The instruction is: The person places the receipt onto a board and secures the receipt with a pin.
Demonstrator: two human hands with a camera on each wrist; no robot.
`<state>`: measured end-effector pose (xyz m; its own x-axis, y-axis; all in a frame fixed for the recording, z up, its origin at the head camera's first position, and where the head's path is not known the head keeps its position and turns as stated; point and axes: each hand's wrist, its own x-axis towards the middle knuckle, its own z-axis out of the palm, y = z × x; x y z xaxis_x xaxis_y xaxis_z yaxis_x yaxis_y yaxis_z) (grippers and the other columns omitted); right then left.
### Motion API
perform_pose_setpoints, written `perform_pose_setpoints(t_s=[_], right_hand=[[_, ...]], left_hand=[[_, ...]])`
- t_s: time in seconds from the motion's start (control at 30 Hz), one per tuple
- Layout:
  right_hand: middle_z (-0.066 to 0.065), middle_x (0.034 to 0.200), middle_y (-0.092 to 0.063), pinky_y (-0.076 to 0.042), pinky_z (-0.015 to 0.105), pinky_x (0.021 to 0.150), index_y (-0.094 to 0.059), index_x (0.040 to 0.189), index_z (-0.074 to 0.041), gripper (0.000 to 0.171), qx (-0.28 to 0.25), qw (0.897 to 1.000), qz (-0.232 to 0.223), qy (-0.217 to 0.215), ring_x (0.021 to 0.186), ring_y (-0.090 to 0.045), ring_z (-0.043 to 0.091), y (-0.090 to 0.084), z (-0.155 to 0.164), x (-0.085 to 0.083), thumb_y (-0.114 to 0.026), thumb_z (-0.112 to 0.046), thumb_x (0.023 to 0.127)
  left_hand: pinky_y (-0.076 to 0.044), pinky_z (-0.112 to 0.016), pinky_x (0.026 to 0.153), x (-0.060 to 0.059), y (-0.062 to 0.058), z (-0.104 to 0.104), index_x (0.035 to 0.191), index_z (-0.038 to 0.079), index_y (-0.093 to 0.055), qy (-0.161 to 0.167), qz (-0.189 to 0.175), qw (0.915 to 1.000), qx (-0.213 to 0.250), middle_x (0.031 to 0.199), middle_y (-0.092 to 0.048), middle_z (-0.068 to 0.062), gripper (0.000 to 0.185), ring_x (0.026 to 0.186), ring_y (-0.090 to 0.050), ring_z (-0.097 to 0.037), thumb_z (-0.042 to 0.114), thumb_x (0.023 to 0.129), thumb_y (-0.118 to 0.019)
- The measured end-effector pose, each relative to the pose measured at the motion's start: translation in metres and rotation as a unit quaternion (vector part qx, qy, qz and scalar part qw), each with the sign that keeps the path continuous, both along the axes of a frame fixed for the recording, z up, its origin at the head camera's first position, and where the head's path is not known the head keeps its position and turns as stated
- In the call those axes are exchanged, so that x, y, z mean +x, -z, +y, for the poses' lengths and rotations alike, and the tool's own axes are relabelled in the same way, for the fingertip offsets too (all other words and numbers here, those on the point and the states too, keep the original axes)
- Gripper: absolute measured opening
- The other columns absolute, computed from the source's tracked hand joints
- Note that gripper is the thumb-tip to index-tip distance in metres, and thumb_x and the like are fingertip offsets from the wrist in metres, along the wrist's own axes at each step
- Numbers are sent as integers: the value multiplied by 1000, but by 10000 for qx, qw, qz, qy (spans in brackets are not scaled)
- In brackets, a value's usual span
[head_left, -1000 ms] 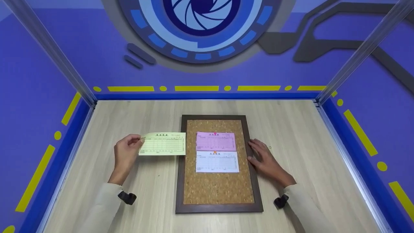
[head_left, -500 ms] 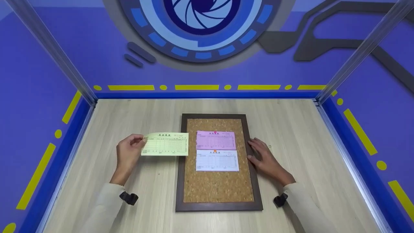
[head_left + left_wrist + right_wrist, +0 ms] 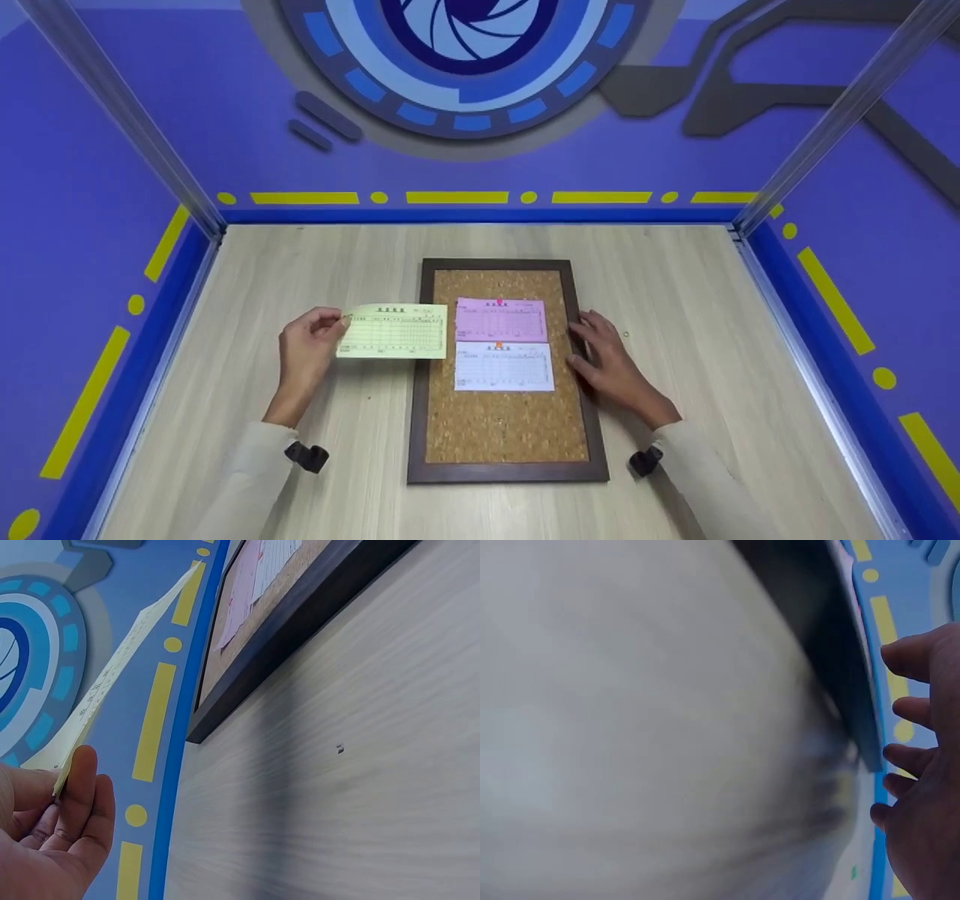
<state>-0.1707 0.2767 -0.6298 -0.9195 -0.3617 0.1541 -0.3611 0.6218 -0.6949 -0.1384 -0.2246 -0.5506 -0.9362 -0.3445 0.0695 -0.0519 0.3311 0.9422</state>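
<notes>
Pinching yellow slip (image 3: pixel 393 331) — left hand (image 3: pixel 306 354); seemingly over frame (image 3: pixel 422 375) edge.

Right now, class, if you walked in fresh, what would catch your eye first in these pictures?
First, the dark-framed cork board lying mid-table, with a pink printed slip pinned above a white printed slip. Next, the pale yellow printed slip pinched by the left hand just left of the board's frame, while the right hand rests flat against its right edge.
</notes>
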Motion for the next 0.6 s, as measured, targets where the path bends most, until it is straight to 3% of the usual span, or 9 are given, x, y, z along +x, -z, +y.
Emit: perform_pose_setpoints(t_s=[0.37, 0.6], right_hand=[[27, 167, -46, -28, 68, 128, -58, 153, 7, 53, -390, 9979, 174, -487, 161, -31, 49, -22, -32, 8, -73, -9, 105], [21, 157, -58, -37, 59, 126, -65, 146, 6, 46, -785, 9946, 24, -675, 153, -47, 41, -35, -55, 14, -76, -12, 105]], left_hand=[[-54, -13, 73, 1, 0, 15, 111, -7, -78, 193, 12, 9997, 112, 107, -76, -23, 12, 86, -69, -10, 0, 101, -76], [-54, -14, 72, 1, -1, 26, 109, -8, -78, 247, 83, 9993, 273, 105, -76, -22, 11, 84, -70, -10, -3, 99, -77]])
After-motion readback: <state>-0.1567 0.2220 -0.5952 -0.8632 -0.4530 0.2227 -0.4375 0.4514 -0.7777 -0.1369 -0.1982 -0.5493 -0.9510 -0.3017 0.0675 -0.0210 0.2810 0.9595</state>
